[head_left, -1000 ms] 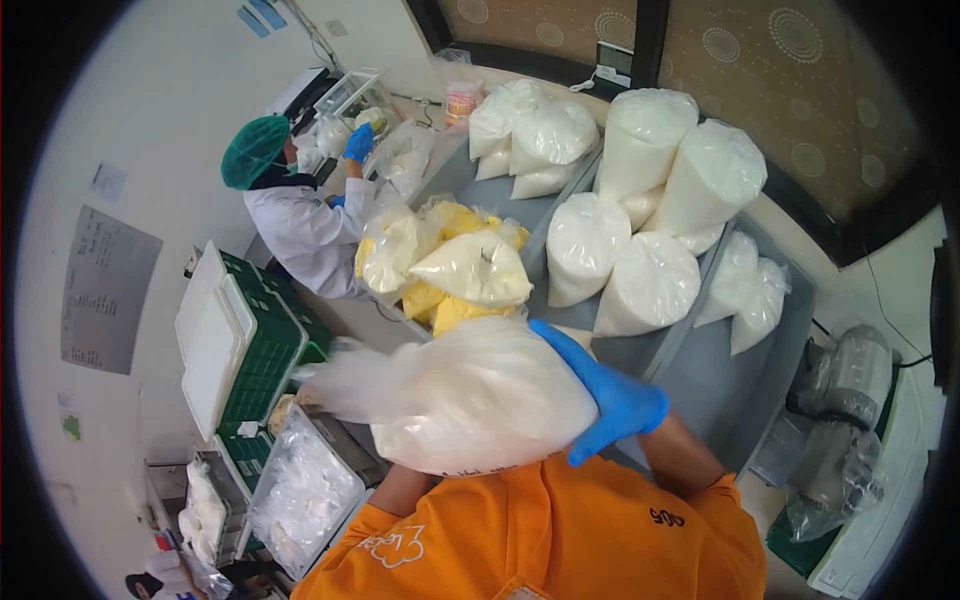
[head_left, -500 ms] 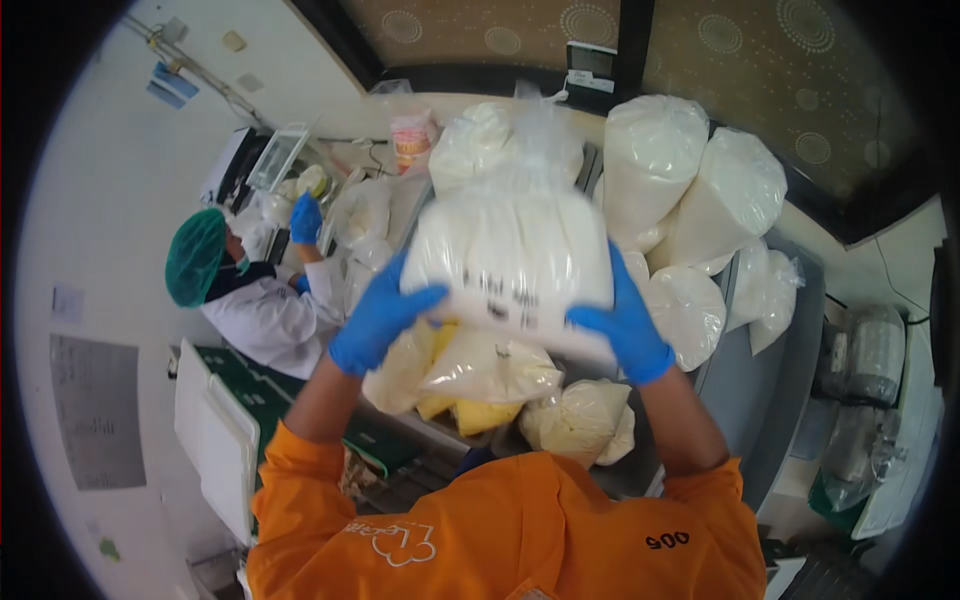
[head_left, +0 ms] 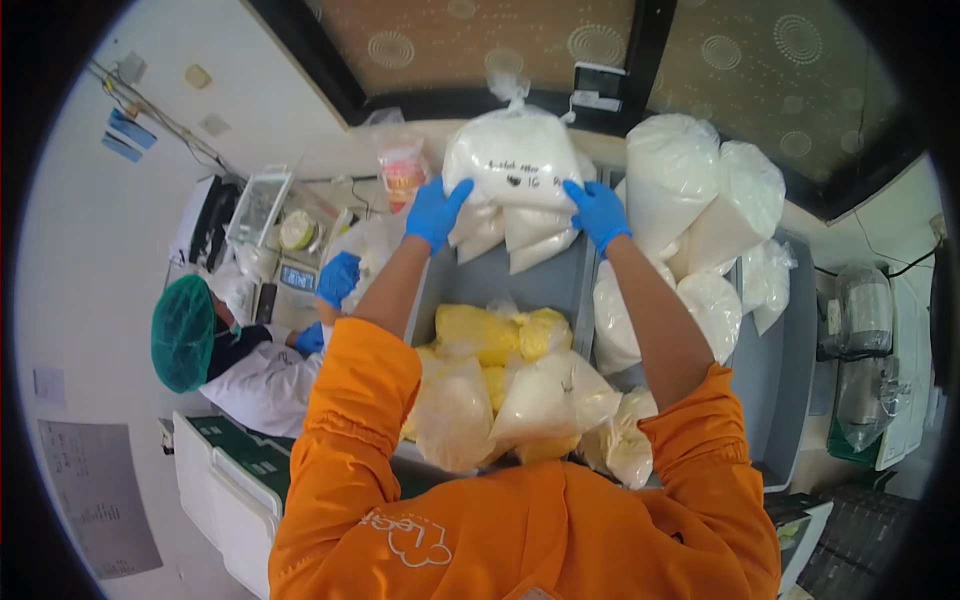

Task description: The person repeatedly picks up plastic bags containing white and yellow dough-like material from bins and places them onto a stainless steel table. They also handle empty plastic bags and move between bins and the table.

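The bag [head_left: 512,150] has moved farther out to the far left, over white bags [head_left: 540,235], so it now lines up with them; left hand [head_left: 436,215] and right hand [head_left: 600,215] pinch its near corners.

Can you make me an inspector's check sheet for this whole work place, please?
Surface: grey trays side by side.
Job's things: tied bag, over other white bags; whether it rests on them is unclear.
Clutter: yellow bags and pale bags crowded at the near end.
Grips: left grip and right grip, blue-gloved, hold the tied bag's two sides.
Cables: cables along the upper-left wall.
Surroundings: co-worker in green hairnet at left; dark-framed window beyond.
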Demonstrator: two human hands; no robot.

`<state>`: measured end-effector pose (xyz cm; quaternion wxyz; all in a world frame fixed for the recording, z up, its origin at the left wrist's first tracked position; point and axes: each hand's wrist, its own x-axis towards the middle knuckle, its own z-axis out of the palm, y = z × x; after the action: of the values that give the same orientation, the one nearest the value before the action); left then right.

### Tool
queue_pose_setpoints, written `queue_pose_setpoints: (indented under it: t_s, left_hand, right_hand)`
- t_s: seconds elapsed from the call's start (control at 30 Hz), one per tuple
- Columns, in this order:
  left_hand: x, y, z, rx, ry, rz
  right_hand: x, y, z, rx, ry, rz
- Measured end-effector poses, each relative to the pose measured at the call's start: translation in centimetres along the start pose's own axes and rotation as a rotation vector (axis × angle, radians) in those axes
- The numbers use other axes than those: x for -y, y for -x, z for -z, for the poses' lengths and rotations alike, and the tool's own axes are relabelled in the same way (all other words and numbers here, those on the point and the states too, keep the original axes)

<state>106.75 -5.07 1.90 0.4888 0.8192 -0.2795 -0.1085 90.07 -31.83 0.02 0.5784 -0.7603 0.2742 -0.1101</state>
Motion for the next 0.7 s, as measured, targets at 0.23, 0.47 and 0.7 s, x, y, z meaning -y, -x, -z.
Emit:
queue_pose_setpoints:
  t_s: [0.23, 0.47, 0.7]
  left_hand:
    - [-5.0, 10.1, 6.1, -0.021, -0.008, -0.039]
    - [-2.9, 33.1, 13.1, -0.230, 0.375, 0.580]
    - [-7.8, 40.6, 3.9, -0.287, -0.033, 0.555]
  right_hand:
    - [1.2, 5.5, 0.2, -0.131, 0.033, 0.194]
    - [0.5, 17.0, 0.7, 0.421, 0.170, 0.078]
    - [4.0, 21.3, -1.9, 0.687, 0.442, 0.268]
